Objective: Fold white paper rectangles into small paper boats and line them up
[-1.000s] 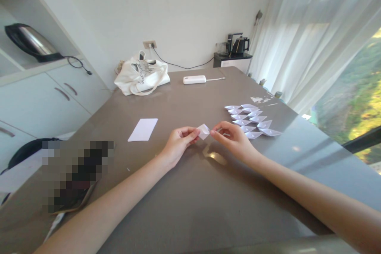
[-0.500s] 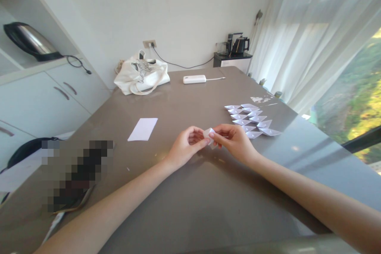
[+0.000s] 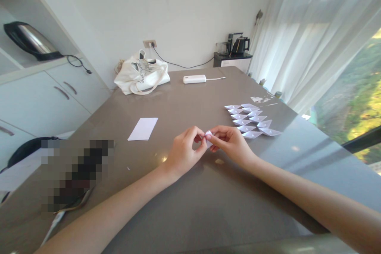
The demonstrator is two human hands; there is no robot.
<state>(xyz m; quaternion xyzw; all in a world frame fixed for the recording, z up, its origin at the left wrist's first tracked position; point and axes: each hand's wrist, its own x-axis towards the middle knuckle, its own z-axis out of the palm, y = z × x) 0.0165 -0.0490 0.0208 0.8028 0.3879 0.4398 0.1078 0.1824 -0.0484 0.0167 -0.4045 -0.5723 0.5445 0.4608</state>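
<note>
Over the middle of the grey table, a small folded piece of white paper is pinched between both hands. My left hand grips its left edge between thumb and fingertips. With thumb and fingers closed, my right hand holds the paper from the right and covers part of it. Just beyond my right hand, several folded paper boats lie close together in rows. To the left of my left hand rests a stack of white paper sheets.
At the far side are a white bag and a white power bank with a short cable. Torn paper scraps lie near the right edge. A blurred dark object with a white cable sits at the left edge.
The fingers of both hands have shifted and drawn closer together on the folded paper, so less of it shows. The boats and the stack have not moved.
</note>
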